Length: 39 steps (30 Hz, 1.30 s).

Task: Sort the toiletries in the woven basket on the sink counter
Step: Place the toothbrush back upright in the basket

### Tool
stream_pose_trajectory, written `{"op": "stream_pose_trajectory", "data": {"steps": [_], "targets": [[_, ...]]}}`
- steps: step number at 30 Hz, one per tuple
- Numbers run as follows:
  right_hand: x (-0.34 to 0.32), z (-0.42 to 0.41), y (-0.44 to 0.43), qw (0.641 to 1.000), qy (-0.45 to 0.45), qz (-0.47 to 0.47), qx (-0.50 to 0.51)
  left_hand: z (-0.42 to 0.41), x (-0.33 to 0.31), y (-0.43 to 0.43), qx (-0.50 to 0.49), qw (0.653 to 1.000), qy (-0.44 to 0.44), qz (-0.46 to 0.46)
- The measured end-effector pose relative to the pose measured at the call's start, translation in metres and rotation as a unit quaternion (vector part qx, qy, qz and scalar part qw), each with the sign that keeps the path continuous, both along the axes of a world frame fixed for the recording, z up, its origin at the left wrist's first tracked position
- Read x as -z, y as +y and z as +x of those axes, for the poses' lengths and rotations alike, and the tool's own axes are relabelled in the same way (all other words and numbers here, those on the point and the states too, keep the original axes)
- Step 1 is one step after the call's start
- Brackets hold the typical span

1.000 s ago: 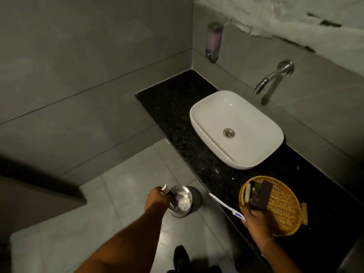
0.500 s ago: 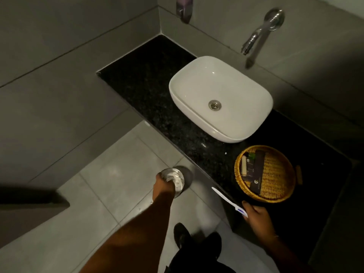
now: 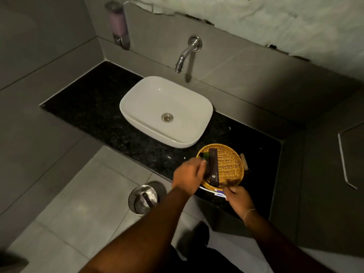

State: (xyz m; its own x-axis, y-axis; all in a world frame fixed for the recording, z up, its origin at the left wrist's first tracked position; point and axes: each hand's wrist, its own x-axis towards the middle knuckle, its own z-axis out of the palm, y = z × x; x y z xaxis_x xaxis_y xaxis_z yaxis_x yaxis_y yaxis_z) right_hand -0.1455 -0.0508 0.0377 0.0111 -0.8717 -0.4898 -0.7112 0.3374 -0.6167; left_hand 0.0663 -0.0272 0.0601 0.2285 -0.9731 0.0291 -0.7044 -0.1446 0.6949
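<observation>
Basket [image 3: 226, 166]: sitting on the counter [image 3: 102, 107], beside the sink [image 3: 149, 99].
Left hand [image 3: 187, 175]: reaching over the basket's rim; fingers' spread unclear.
Right hand [image 3: 237, 198]: fingers gripping a toothbrush [image 3: 213, 191].

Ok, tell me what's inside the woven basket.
In the basket lies a long dark box, with a small green item beside it. The left hand covers the basket's near-left edge, so anything under it is hidden.

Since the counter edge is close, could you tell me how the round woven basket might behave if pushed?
The round woven wicker basket looks light, so it would probably slide easily on the polished black counter. Being shallow and wide, it seems unlikely to tip.
</observation>
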Motion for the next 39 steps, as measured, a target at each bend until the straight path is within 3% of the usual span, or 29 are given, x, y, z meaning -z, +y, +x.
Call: {"op": "stream_pose_trajectory", "data": {"steps": [3, 5, 16, 21, 25, 28, 34, 39], "targets": [[-0.006, -0.012, -0.014, 1.0, -0.005, -0.009, 0.0, -0.027, -0.003, -0.01, 0.187, 0.98, -0.053, 0.041], [-0.009, -0.02, -0.024, 1.0, -0.018, -0.015, 0.015, -0.041, -0.004, -0.013, 0.249, 0.964, -0.07, 0.064], [-0.019, -0.043, -0.061, 0.989, -0.106, 0.084, 0.052, -0.063, -0.001, -0.037, 0.244, 0.957, -0.032, 0.155], [-0.003, -0.067, -0.078, 0.974, -0.124, 0.156, 0.113, -0.065, 0.018, -0.041, 0.181, 0.961, 0.003, 0.21], [0.008, -0.072, -0.087, 0.972, -0.154, 0.144, 0.106, -0.069, 0.028, -0.05, 0.069, 0.948, 0.152, 0.271], [0.017, -0.065, -0.092, 0.976, -0.158, 0.116, 0.095, -0.078, 0.034, -0.06, -0.051, 0.926, 0.247, 0.279], [0.026, -0.05, -0.101, 0.977, -0.133, 0.071, 0.149, -0.093, 0.043, -0.089, -0.077, 0.879, 0.306, 0.357], [0.035, -0.048, -0.112, 0.978, -0.114, 0.058, 0.165, -0.106, 0.052, -0.11, -0.168, 0.841, 0.368, 0.36]]}}
